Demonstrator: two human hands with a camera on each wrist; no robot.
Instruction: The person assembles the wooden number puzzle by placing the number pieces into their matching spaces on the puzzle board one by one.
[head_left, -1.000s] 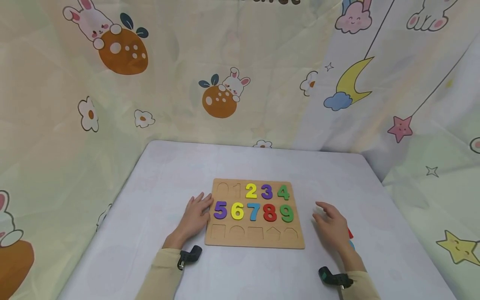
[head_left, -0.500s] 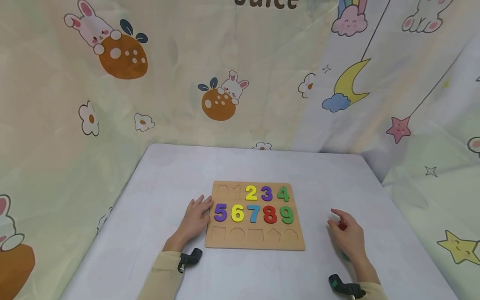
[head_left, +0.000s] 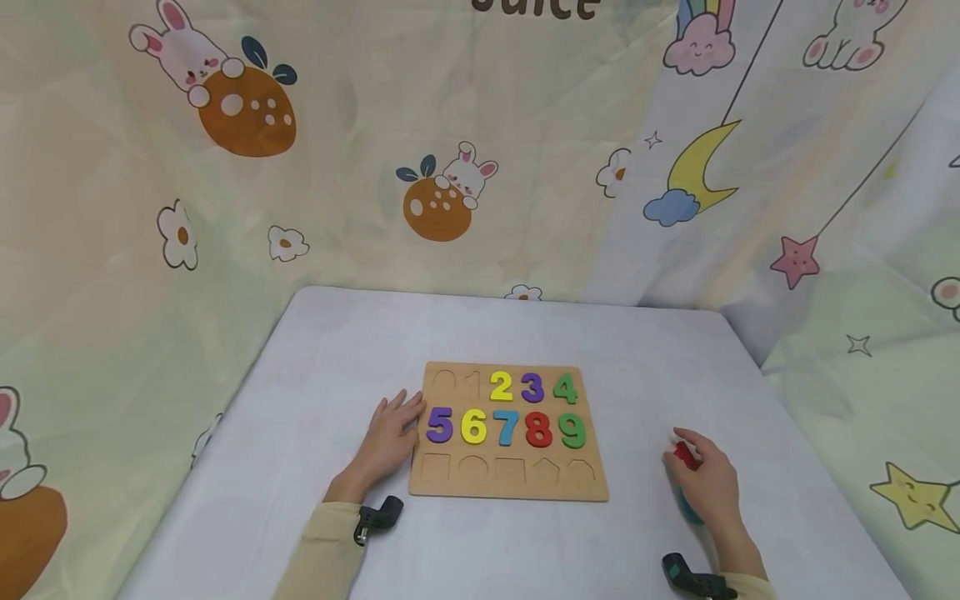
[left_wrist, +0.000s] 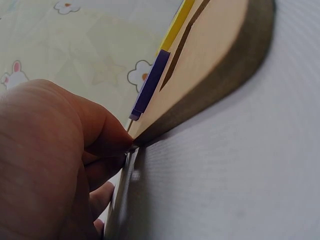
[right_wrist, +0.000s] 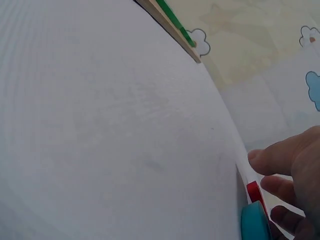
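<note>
A wooden number board (head_left: 480, 486) lies on the table, with numerals from 2 to 9 seated in it; the 0 and 1 outlines hold no pieces. My left hand (head_left: 386, 437) rests against its left edge, fingers extended, the thumb touching the edge in the left wrist view. To the right of the board, my right hand (head_left: 708, 483) hovers around a red piece (head_left: 686, 455), thumb and fingers spread apart. Beside the red piece is a teal piece (right_wrist: 255, 221), partly hidden under the hand in the head view. Neither piece's full shape shows.
The white table (head_left: 360, 333) ends at a printed cloth backdrop (head_left: 337, 167). Shape outlines without pieces run along the board's bottom row. A purple 5 (left_wrist: 150, 85) stands proud near the board's left edge.
My right hand has moved right and slightly nearer to me, away from the board, and is now over the red and teal pieces. The left hand stays at the board's edge.
</note>
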